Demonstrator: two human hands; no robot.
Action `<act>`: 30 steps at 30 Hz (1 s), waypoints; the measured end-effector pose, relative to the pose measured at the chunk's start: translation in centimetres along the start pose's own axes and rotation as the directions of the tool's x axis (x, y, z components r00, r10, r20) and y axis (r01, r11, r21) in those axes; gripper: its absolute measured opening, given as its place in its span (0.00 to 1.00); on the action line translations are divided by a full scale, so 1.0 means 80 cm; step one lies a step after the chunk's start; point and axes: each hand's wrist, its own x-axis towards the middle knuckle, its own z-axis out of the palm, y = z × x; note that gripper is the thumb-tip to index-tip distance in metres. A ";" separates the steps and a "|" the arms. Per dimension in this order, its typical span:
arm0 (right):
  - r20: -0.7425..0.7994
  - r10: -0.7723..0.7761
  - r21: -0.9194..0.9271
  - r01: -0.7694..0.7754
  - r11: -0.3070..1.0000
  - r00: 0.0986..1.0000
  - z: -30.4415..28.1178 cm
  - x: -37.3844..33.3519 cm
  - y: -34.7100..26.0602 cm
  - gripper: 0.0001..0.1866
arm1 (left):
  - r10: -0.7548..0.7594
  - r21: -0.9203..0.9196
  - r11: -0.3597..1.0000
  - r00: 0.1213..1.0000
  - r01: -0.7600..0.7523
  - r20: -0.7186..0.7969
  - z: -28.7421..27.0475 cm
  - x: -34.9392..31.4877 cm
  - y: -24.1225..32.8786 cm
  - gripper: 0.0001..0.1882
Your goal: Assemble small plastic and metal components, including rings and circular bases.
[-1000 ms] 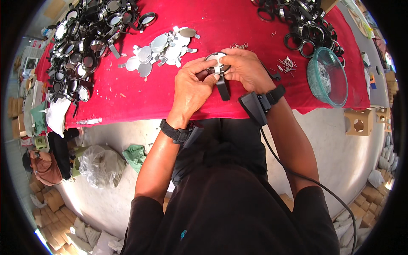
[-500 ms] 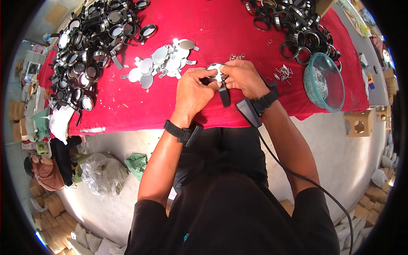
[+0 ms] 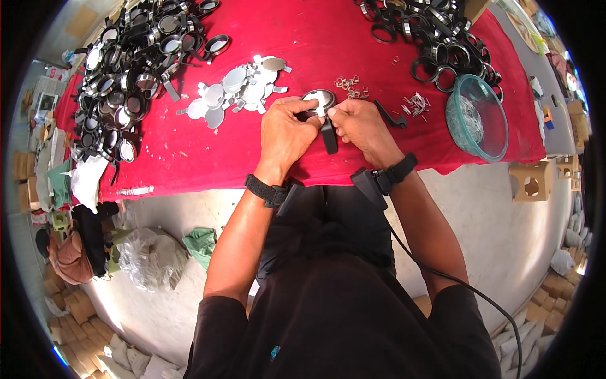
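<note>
Black-handled ring (image 3: 329, 138), with a pale metal disc (image 3: 323, 98) lying over its round end, is held just above or on the red cloth (image 3: 252, 155), near its front edge; whether the cloth is touched cannot be told. Its left side is gripped by the left hand (image 3: 285, 129), thumb and fingers closed around the rim; by the right hand (image 3: 365, 126), fingertips are brought to the joint between disc and handle, but whether anything is pinched there is hidden.

Light weight may be expected, with a stiff ring and handle; the disc looks thin and smooth, so it could slip or swing, and its tab might be bent if forced; the rim seems the surest hold for steadying, the handle a good second.

The handle is pointed toward the person, its near end leaning slightly right; the long axis is thus run nearly straight away from the body, round end farthest, with the disc's face turned up. Bent wire clips (image 3: 348, 83) are scattered just beyond the right hand; a loose black lever (image 3: 392, 117) is seen to its right.
</note>
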 end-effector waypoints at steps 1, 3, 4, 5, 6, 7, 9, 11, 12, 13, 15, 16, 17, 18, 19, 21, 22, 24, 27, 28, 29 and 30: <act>0.001 0.000 -0.001 0.000 1.000 1.000 0.000 0.001 0.000 0.12 | 0.006 0.014 1.000 1.000 -0.006 0.000 0.001 0.000 0.000 0.20; -0.018 0.022 -0.050 -0.023 0.998 1.000 0.001 0.003 -0.001 0.10 | -0.002 0.009 1.000 1.000 0.002 0.002 0.002 0.002 -0.001 0.20; -0.017 0.021 -0.051 -0.022 0.998 1.000 -0.001 0.004 -0.002 0.10 | -0.010 0.006 1.000 1.000 0.010 0.005 0.002 0.003 -0.002 0.20; 0.034 0.055 0.047 -0.057 0.997 0.998 -0.004 0.004 -0.002 0.10 | -0.010 0.006 1.000 1.000 0.010 0.004 0.001 0.004 -0.004 0.20; 0.087 0.084 0.143 -0.096 0.985 0.993 -0.006 0.005 -0.002 0.09 | -0.029 -0.024 0.999 0.999 0.030 0.023 0.000 0.006 -0.007 0.20; 0.088 0.084 0.143 -0.096 0.985 0.993 -0.006 0.006 -0.002 0.09 | -0.048 -0.054 0.997 0.998 0.050 0.043 0.000 0.007 -0.010 0.21; 0.110 0.149 0.210 -0.169 0.963 0.983 -0.006 0.007 -0.002 0.07 | -0.049 -0.074 0.996 0.998 0.052 0.046 0.001 0.008 -0.012 0.21; 0.095 0.127 0.213 -0.145 0.966 0.987 -0.004 0.005 -0.001 0.07 | -0.050 -0.095 0.994 0.998 0.054 0.049 0.001 0.008 -0.012 0.21; 0.082 0.105 0.215 -0.121 0.969 0.991 -0.002 0.003 0.000 0.07 | -0.043 -0.096 0.994 0.998 0.048 0.054 -0.001 0.007 -0.010 0.21; 0.083 0.106 0.214 -0.121 0.969 0.991 0.001 0.002 0.000 0.07 | -0.036 -0.097 0.994 0.998 0.041 0.059 -0.002 0.007 -0.008 0.22; 0.024 0.088 0.177 -0.091 0.980 0.996 0.007 -0.001 -0.001 0.07 | -0.037 -0.076 0.996 0.998 0.041 0.055 -0.001 0.007 -0.009 0.22; 0.025 0.088 0.177 -0.091 0.980 0.996 0.010 -0.002 0.001 0.07 | -0.038 -0.054 0.998 0.998 0.041 0.051 -0.001 0.008 -0.009 0.22; -0.030 0.054 0.152 -0.048 0.987 0.998 0.013 -0.001 0.005 0.09 | -0.039 -0.054 0.998 0.998 0.041 0.050 -0.002 0.008 -0.010 0.22; -0.085 0.018 0.124 -0.007 0.992 0.996 0.015 0.000 0.010 0.10 | -0.039 -0.052 0.998 0.998 0.041 0.057 -0.002 0.008 -0.008 0.21; -0.085 0.019 0.124 -0.008 0.992 0.996 0.015 0.001 0.013 0.10 | -0.038 -0.050 0.998 0.997 0.042 0.063 -0.002 0.008 -0.007 0.21; -0.120 -0.016 0.111 0.030 0.993 0.993 0.016 0.004 0.019 0.08 | -0.046 -0.055 0.997 0.997 0.050 0.063 -0.001 0.009 -0.006 0.21; -0.119 -0.017 0.112 0.030 0.993 0.993 0.017 0.005 0.025 0.08 | -0.054 -0.059 0.997 0.997 0.057 0.062 -0.001 0.009 -0.006 0.21; -0.211 -0.215 -0.116 0.194 0.974 0.953 0.024 0.002 0.030 0.07 | -0.062 -0.066 0.996 0.997 0.065 0.056 -0.001 0.008 -0.007 0.21; -0.224 -0.555 -0.420 0.434 0.797 0.801 0.030 -0.025 0.025 0.08 | -0.055 -0.078 0.995 0.998 0.058 0.039 0.002 0.007 -0.012 0.21; -0.223 -0.556 -0.418 0.436 0.797 0.801 0.033 -0.032 0.026 0.08 | -0.040 -0.085 0.996 0.999 0.042 0.032 0.004 0.006 -0.013 0.21; -0.190 -0.636 -0.490 0.489 0.721 0.748 0.035 -0.037 0.028 0.09 | -0.040 -0.083 0.996 0.999 0.042 0.030 0.004 0.006 -0.014 0.21; -0.151 -0.709 -0.558 0.532 0.637 0.689 0.036 -0.042 0.030 0.11 | -0.038 -0.097 0.994 0.999 0.041 0.032 0.006 0.006 -0.013 0.21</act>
